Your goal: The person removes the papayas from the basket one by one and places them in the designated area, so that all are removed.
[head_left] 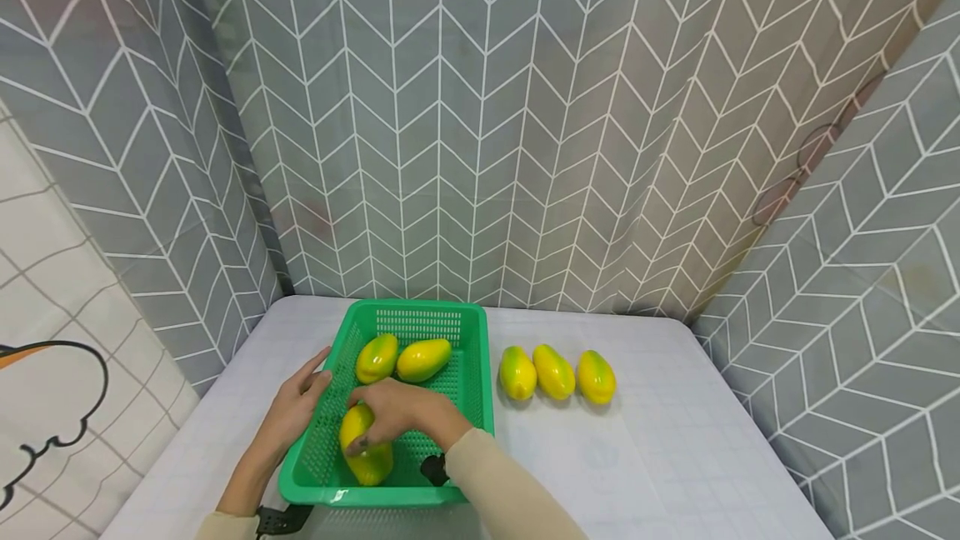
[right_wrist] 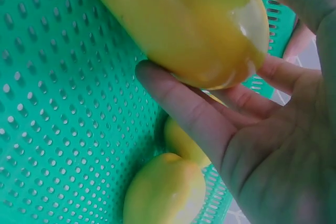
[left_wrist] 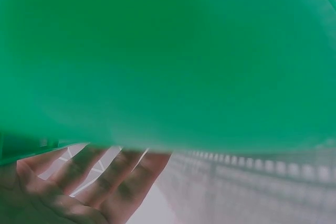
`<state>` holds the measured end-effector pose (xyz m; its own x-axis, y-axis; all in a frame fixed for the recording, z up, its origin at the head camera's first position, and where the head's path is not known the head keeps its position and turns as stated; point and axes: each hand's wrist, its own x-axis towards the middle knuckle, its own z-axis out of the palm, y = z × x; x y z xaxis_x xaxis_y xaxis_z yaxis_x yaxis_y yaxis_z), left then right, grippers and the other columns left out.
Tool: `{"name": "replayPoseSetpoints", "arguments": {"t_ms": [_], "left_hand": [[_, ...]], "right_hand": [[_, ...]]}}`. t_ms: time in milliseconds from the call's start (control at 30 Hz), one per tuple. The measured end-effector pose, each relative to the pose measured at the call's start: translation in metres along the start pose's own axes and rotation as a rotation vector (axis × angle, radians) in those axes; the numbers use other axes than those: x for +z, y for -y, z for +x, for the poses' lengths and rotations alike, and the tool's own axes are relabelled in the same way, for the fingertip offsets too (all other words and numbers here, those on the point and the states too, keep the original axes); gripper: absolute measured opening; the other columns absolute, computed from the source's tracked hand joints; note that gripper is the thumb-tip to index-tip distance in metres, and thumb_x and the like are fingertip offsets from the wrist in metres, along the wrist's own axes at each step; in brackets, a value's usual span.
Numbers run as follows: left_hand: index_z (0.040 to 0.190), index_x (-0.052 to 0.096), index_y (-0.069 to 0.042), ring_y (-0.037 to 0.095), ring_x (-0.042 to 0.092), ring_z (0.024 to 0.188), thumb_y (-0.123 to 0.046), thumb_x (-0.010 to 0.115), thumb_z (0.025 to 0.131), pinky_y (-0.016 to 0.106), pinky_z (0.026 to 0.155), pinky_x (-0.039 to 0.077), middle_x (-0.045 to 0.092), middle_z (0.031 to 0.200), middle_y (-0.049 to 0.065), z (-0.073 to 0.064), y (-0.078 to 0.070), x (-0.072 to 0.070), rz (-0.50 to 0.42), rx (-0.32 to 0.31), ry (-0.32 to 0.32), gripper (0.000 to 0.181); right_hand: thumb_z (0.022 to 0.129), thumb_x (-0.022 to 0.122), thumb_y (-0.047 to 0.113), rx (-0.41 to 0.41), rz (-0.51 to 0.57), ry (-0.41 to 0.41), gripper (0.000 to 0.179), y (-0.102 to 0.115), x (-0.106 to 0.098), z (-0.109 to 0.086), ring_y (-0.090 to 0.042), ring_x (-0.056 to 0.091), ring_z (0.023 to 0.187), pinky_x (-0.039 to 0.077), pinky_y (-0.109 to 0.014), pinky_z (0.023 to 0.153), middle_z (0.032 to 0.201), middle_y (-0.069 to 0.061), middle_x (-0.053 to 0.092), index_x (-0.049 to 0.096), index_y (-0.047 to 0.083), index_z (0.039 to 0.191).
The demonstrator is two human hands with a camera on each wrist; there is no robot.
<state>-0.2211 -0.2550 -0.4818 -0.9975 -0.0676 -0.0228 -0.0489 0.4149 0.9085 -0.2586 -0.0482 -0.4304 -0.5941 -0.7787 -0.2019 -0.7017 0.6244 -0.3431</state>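
Observation:
A yellow-green papaya (head_left: pixel 367 446) stands in the near left part of the green basket (head_left: pixel 482 390). My right hand (head_left: pixel 397 411) grips it from above, and in the right wrist view the thumb and fingers curl round the papaya (right_wrist: pixel 184 30). Two more papayas, one on the left (head_left: pixel 377 358) and one beside it (head_left: pixel 424 360), lie at the basket's far end. Outside the left rim is my left hand (head_left: pixel 295 407), its thumb by the rim. Its fingers look straight in the left wrist view, where the green basket wall (left_wrist: pixel 168 61) hides much.
Three papayas lie in a row on the white table (head_left: pixel 675 440) right of the basket: a left one (head_left: pixel 517 372), a middle one (head_left: pixel 554 372) and a right one (head_left: pixel 596 377). A patterned grey curtain (head_left: pixel 480 123) hangs behind the table.

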Motion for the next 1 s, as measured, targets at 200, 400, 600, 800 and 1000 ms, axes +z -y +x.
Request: {"name": "replayPoseSetpoints", "arguments": {"t_ms": [200,400,600,800,1000], "left_hand": [[0.171,0.021,-0.014,0.029,0.067,0.125,-0.037,0.039,0.117,0.021,0.084,0.056,0.054,0.155,0.030,-0.001,0.000,0.000,0.027,0.005,-0.005,0.061],[0.171,0.021,-0.013,0.023,0.069,0.119,-0.036,0.039,0.117,0.022,0.082,0.058,0.054,0.155,0.031,-0.001,-0.001,0.000,0.009,0.009,-0.002,0.061],[0.171,0.020,-0.014,0.029,0.068,0.124,-0.035,0.038,0.117,0.021,0.084,0.057,0.053,0.155,0.031,-0.001,-0.002,0.000,0.012,0.000,0.003,0.061],[0.171,0.021,-0.014,0.039,0.061,0.135,-0.038,0.038,0.117,0.028,0.094,0.053,0.054,0.156,0.030,-0.001,-0.001,0.000,0.059,0.023,-0.005,0.062],[0.171,0.021,-0.014,0.035,0.063,0.132,-0.039,0.039,0.116,0.027,0.093,0.054,0.054,0.155,0.030,0.000,0.000,0.000,0.071,0.027,-0.011,0.062]], "right_hand": [[0.092,0.080,0.052,0.003,-0.006,-0.020,0.063,-0.003,-0.002,-0.004,-0.003,0.063,0.122,0.053,-0.021,0.101,0.141,0.009,0.068,0.062,0.022,0.146],[0.093,0.079,0.052,0.021,-0.002,-0.064,0.065,-0.006,-0.004,-0.008,-0.003,0.063,0.121,0.053,-0.021,0.103,0.141,0.008,0.068,0.062,0.020,0.147],[0.093,0.080,0.049,0.032,0.051,-0.108,0.064,-0.010,-0.009,-0.014,-0.001,0.063,0.109,0.055,-0.019,0.097,0.136,0.008,0.071,0.062,0.019,0.146],[0.092,0.080,0.051,0.018,0.095,-0.154,0.067,-0.013,-0.017,-0.019,0.000,0.064,0.104,0.055,-0.017,0.091,0.134,0.007,0.072,0.061,0.017,0.147],[0.093,0.078,0.053,0.037,0.138,-0.174,0.070,-0.019,-0.027,-0.026,-0.004,0.064,0.106,0.056,-0.019,0.090,0.133,0.004,0.072,0.060,0.016,0.149]]}}
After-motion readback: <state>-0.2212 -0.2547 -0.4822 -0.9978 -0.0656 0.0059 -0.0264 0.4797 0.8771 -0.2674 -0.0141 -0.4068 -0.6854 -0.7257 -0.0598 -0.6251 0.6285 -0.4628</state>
